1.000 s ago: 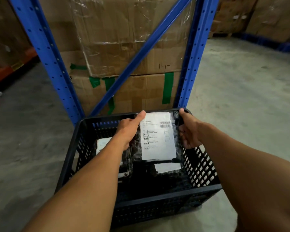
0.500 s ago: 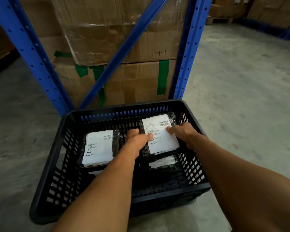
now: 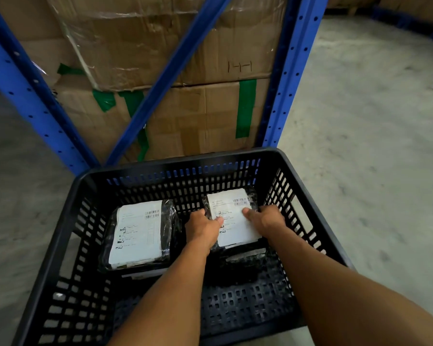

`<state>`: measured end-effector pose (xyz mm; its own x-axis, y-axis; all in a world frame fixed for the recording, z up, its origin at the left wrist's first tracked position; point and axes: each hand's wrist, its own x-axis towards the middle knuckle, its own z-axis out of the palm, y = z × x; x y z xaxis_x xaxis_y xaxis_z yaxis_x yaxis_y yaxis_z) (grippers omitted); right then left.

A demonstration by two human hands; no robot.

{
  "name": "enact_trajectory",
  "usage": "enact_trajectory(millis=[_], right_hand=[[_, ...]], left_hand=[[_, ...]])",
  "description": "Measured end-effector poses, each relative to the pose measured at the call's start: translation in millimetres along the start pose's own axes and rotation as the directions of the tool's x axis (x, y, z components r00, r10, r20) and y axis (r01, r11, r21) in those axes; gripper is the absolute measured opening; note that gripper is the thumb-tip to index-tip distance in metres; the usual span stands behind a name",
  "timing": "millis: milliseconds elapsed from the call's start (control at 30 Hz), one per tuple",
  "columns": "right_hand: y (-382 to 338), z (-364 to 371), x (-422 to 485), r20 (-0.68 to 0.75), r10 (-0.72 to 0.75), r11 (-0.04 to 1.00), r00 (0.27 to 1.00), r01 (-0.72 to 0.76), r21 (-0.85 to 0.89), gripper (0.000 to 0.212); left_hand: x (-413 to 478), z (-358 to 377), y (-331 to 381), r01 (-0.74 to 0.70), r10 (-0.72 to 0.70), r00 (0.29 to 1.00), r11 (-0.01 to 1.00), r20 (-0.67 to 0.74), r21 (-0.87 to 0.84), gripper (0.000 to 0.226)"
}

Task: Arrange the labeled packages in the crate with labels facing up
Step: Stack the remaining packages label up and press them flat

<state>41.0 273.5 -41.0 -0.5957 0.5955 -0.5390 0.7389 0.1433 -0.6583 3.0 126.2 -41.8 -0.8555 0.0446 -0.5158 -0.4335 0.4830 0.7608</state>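
A black slatted crate [image 3: 85,193] stands on the floor in front of me. Inside at the right lies a black wrapped package [image 3: 231,217] with its white label facing up, on top of another package [image 3: 245,255] whose label edge shows beneath. My left hand [image 3: 203,227] grips its left edge, thumb on the label. My right hand [image 3: 266,219] holds its right side, thumb pressed on the label. A second labeled package [image 3: 138,233] lies label up at the crate's left, on a further package barely visible below.
A blue steel rack [image 3: 288,78] with a diagonal brace stands just behind the crate, loaded with taped cardboard boxes [image 3: 185,113]. Grey concrete floor [image 3: 375,136] spreads to the right and left.
Both hands have lowered the right package from above the crate's far rim down into the crate onto the right stack. The camera has tilted down and closer.
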Motion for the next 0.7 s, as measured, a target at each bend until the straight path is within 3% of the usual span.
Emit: enact_trajectory(millis=[67,233,367,700], right_hand=[[-0.8,0.1,1.3,0.006,0.000,1.000,1.000,0.000,-0.011,0.059],[-11.9,-10.7,-6.8,0.040,0.017,0.999,0.999,-0.016,-0.039,0.058],[-12.9,-25.9,-13.9,0.015,0.006,0.999,1.000,-0.005,-0.054,0.062],[6.3,-10.2,-17.6,0.033,0.040,0.999,0.999,-0.040,-0.010,0.060]], left_hand=[[1.6,0.8,2.2,-0.008,0.008,1.000,0.999,0.000,0.033,0.034],[-4.8,-7.0,12.2,0.055,-0.055,0.998,0.998,0.029,0.005,0.064],[-16.0,-6.7,12.8,0.051,-0.050,0.998,0.998,0.048,-0.022,0.067],[-27.1,4.1,-2.9,0.045,-0.043,0.998,0.998,-0.041,0.053,0.043]])
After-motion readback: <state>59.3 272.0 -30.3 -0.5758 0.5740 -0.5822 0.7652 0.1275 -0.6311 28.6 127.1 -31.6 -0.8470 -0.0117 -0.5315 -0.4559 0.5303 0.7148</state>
